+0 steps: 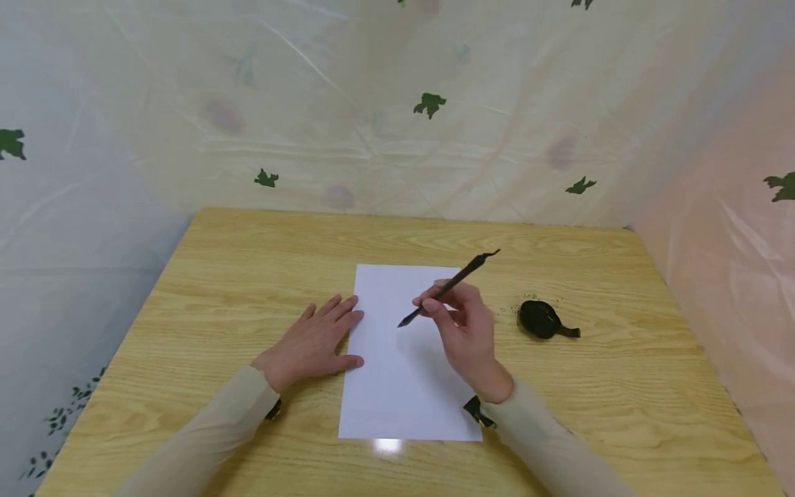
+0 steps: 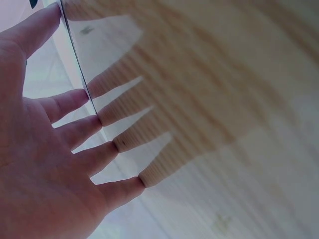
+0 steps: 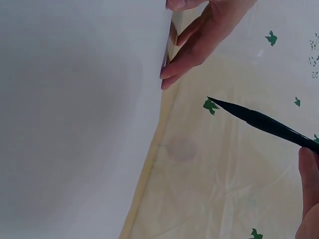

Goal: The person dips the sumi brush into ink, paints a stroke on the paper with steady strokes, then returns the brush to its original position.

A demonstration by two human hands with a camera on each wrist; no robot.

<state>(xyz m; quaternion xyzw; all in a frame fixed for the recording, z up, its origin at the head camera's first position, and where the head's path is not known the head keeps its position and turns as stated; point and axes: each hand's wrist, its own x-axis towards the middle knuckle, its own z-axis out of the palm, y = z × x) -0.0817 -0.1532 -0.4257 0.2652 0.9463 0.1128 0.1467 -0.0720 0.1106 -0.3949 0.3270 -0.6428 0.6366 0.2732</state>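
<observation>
Black calligraphy brush (image 1: 456, 279) pinched in right hand (image 1: 470, 335), tip (image 3: 227, 108) clear of white paper (image 1: 391, 393) below; left hand (image 1: 312, 347) splayed at paper's edge—overloaded tip could drip, blotting!

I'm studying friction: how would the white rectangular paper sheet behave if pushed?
The sheet looks thin, so may buckle. It would probably slide on the glossy wood-grain table, though the left hand touching its edge might resist.
</observation>
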